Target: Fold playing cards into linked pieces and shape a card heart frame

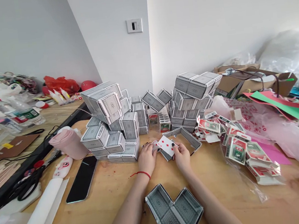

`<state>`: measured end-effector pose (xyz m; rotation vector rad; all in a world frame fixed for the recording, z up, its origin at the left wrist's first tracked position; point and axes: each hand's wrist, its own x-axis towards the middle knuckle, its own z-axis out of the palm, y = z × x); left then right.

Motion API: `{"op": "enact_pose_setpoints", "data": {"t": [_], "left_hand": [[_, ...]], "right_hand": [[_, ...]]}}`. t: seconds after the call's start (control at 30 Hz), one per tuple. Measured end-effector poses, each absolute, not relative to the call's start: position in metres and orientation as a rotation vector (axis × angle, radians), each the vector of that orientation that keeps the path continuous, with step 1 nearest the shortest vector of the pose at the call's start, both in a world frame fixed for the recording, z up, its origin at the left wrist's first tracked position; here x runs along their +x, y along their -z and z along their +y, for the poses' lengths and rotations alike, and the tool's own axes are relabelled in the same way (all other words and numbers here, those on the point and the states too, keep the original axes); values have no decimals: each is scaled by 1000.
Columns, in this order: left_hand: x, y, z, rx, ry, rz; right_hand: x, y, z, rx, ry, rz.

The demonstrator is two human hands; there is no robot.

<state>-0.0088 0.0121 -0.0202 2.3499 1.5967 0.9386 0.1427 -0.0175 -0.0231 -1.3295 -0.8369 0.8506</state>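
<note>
Between my hands, near the middle of the table, are white playing cards (165,145) with red diamonds facing up. My left hand (148,156) has its fingers closed at the cards' left end. At their right edge, my right hand (181,155) pinches a card between thumb and fingers. Just behind lies an open frame (189,138) of folded grey-patterned cards, partly hidden by the cards. A heart-shaped open box (170,216) made of the same cards rests between my forearms.
Stacked card-box blocks stand at left (113,131) and right (191,99). Card packs (164,120) sit between them. A black phone (82,180), scissors (28,181) and a pink cloth roll (68,142) lie leftward. Torn card packets (237,148) and plastic bags (272,118) spread on the right.
</note>
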Motion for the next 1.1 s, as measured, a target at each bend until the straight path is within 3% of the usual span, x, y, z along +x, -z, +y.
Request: {"op": "enact_pose_setpoints", "data": {"t": [0.83,1.1], "left_hand": [[-8,14,11,2417,-921,1650],[-9,20,10,2399,-866,1779]], "right_hand": [[144,24,-19,-1394,-776,-789],[149,18,-21,-1368,-581,-553]]}}
